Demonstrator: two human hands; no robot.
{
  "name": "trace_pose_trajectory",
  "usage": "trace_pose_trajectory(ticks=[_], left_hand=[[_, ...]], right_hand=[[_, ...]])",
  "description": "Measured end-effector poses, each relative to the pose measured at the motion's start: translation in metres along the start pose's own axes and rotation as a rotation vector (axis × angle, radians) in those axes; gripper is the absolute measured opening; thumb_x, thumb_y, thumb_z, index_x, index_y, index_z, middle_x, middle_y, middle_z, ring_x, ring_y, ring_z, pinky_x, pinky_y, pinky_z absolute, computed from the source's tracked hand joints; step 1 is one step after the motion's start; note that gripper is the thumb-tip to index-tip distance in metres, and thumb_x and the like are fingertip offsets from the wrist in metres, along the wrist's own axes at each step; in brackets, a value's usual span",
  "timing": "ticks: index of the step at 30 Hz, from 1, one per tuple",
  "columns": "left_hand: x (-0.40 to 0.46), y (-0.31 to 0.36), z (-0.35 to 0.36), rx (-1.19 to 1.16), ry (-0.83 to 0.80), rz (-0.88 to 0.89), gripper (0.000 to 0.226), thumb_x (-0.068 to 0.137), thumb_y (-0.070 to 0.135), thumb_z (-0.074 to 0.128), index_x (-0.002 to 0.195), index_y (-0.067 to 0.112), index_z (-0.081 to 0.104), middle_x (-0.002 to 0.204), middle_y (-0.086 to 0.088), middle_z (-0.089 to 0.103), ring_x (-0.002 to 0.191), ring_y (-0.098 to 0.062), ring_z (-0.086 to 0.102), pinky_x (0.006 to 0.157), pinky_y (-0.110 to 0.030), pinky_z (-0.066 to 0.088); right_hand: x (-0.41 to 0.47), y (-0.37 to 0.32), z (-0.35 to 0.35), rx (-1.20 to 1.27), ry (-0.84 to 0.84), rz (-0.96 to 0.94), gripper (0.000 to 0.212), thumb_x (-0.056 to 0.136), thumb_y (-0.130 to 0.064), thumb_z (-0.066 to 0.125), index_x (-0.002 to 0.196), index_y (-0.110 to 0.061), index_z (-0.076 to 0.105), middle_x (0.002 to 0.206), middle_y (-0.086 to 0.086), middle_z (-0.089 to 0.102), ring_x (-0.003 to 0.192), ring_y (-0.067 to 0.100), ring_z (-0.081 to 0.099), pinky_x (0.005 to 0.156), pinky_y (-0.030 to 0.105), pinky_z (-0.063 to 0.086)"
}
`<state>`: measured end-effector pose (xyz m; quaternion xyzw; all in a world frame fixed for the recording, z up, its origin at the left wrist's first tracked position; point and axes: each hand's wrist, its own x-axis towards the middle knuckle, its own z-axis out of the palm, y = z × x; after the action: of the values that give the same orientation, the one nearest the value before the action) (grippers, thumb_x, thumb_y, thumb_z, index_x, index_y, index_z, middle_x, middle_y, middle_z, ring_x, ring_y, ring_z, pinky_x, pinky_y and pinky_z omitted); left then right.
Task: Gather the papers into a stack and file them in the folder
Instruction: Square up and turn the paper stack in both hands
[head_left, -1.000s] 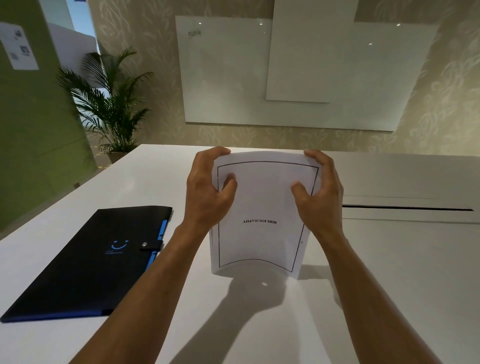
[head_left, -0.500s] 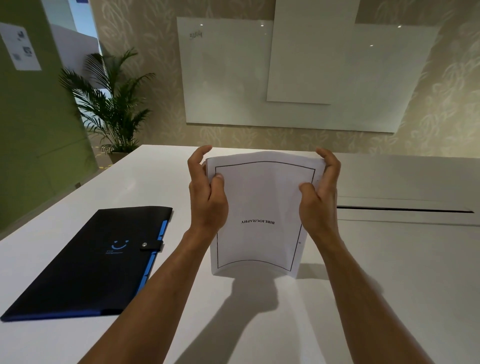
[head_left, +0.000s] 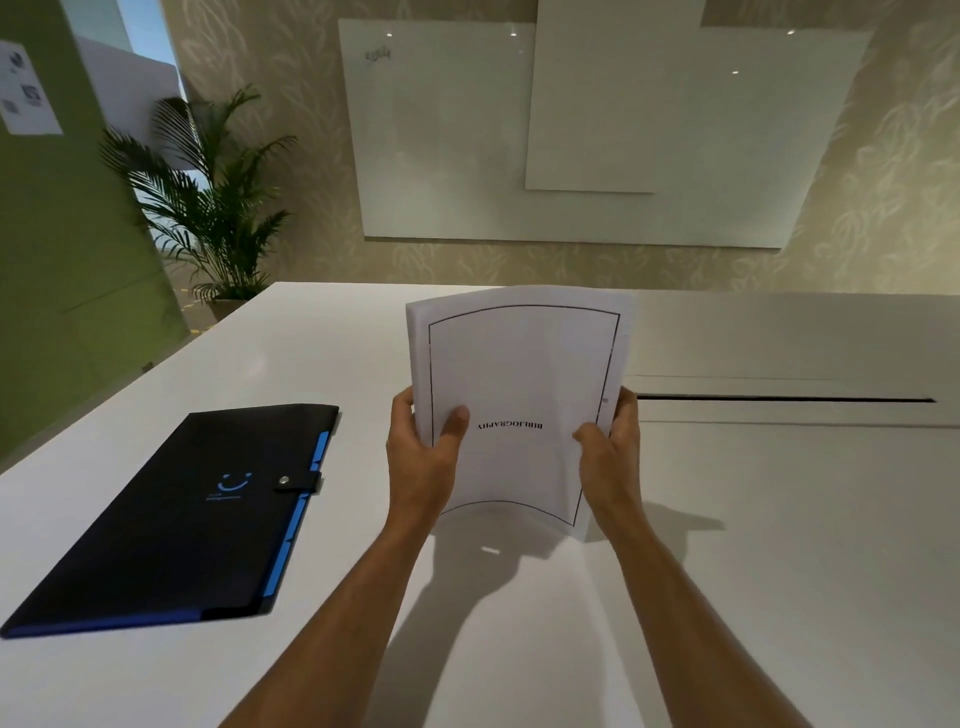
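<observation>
1. Head view, centre of the frame: the left hand (head_left: 423, 457) pinches the left edge of the stack of papers (head_left: 519, 405), thumb pressed on the printed front sheet and the other fingers wrapped behind, so the hand is clamped on the stack.
2. The right hand (head_left: 610, 452) mirrors it on the right edge, thumb on the front and fingers curled behind, likewise closed on the papers.
3. The stack stands nearly upright between the two hands, its lower edge at or just above the white table (head_left: 779, 571); I cannot tell whether it touches. The front sheet carries a black border and the word "BIBLIOGRAPHY" upside down, and the whole stack bows backward at the top.
4. The sheet edges look mostly flush, though a slight step shows along the right side, so my judgement is that squaring up is nearly done and filing has not begun.
5. The dark expanding folder (head_left: 171, 514) lies flat at the lower left of the frame, well apart from the papers, its snap tab (head_left: 298, 482) fastened and blue index tabs showing along its right edge.
6. Risks: the bowed stack could buckle or fan out if either pinch loosens; freeing one hand for the snap leaves one hand holding floppy sheets, which may slide out of line or spill onto the glossy table.
</observation>
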<state>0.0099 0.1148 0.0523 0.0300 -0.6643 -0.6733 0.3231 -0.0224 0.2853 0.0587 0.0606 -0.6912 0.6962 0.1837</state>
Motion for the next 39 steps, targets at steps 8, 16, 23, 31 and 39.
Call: trace_pose_trajectory(ticks=[8,16,23,31,39], left_hand=[[-0.015,-0.036,-0.007,-0.021,-0.034,-0.170,0.018,0.089,0.018,0.065,0.099,0.033,0.062,0.101,0.008,0.069,0.096,-0.012,0.066,0.079,-0.027,0.053],[-0.019,-0.038,-0.001,-0.101,-0.038,-0.232,0.016,0.096,0.019,0.055,0.107,0.030,0.060,0.107,0.010,0.067,0.103,-0.008,0.063,0.091,-0.028,0.052],[-0.019,-0.027,0.015,-0.325,0.084,-0.319,0.025,0.094,0.019,0.057,0.118,0.026,0.059,0.117,0.004,0.068,0.111,-0.016,0.062,0.102,-0.043,0.046],[-0.033,-0.034,0.018,-0.379,-0.116,-0.424,0.030,0.093,0.017,0.058,0.122,0.019,0.059,0.118,-0.002,0.069,0.109,-0.022,0.065,0.092,-0.043,0.052],[0.002,-0.038,-0.038,-0.341,-0.141,-0.547,0.015,0.084,-0.005,0.061,0.082,0.008,0.066,0.074,-0.003,0.070,0.082,-0.022,0.066,0.076,-0.034,0.053]], right_hand=[[-0.026,0.052,-0.002,-0.056,-0.032,0.157,0.039,0.082,0.012,0.044,0.108,-0.015,0.054,0.094,0.003,0.063,0.081,0.016,0.059,0.062,0.015,0.048],[-0.022,0.056,-0.003,0.007,0.052,0.295,0.034,0.081,0.005,0.054,0.110,-0.014,0.053,0.096,0.000,0.062,0.086,0.020,0.060,0.066,0.023,0.045],[-0.023,0.052,0.008,0.721,0.185,0.575,0.050,0.078,0.005,0.061,0.124,-0.013,0.054,0.114,0.016,0.064,0.094,0.028,0.063,0.077,0.036,0.052],[-0.024,0.046,0.011,0.829,0.099,0.498,0.047,0.083,0.011,0.056,0.128,-0.003,0.058,0.120,0.012,0.069,0.106,0.025,0.068,0.084,0.035,0.057],[-0.006,0.039,-0.035,0.369,-0.034,0.486,0.027,0.083,0.013,0.059,0.103,-0.003,0.066,0.097,0.011,0.073,0.084,0.024,0.069,0.066,0.030,0.056]])
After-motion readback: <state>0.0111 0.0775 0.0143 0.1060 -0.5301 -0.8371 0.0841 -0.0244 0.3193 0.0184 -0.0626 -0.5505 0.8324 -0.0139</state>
